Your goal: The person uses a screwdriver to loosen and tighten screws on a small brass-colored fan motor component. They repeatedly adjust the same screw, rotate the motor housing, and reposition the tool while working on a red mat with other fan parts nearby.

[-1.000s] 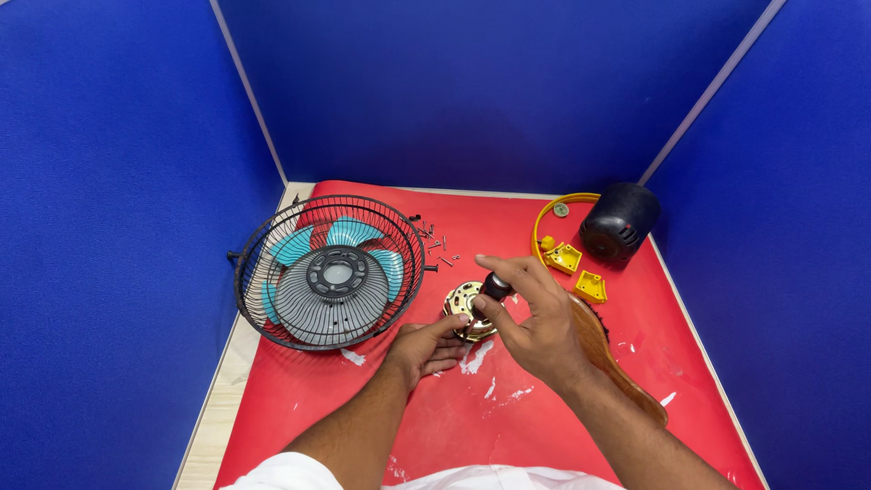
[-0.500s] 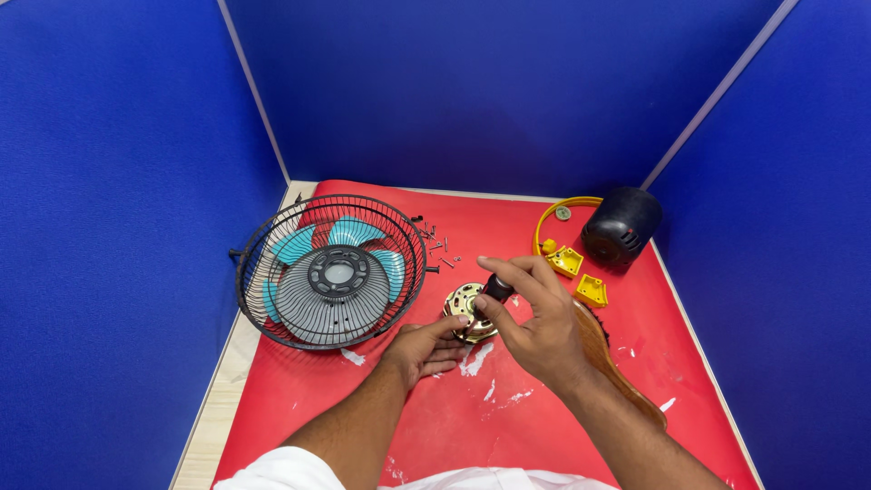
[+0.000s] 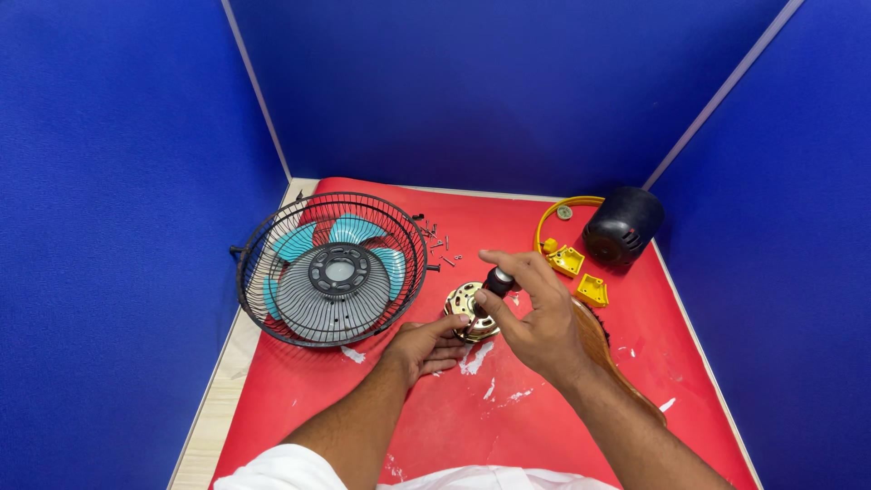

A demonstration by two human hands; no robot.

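A round brass-coloured fan motor (image 3: 466,303) lies on the red mat (image 3: 544,426) near the middle. My left hand (image 3: 426,346) rests on the mat with its fingertips holding the motor's near edge. My right hand (image 3: 535,318) hovers over the motor, gripping the black handle of a screwdriver (image 3: 498,280) whose tip points down at the motor. A black wire fan guard (image 3: 331,268) with teal blades and a grey hub lies to the left.
Several loose screws (image 3: 437,243) lie beside the guard. A black motor housing (image 3: 622,225), a yellow curved piece (image 3: 551,216) and two yellow plastic parts (image 3: 581,274) sit at the back right. A wooden object (image 3: 601,345) lies under my right forearm. Blue partition walls enclose the mat.
Both hands stay at the motor; my right hand has shifted only slightly with the screwdriver.
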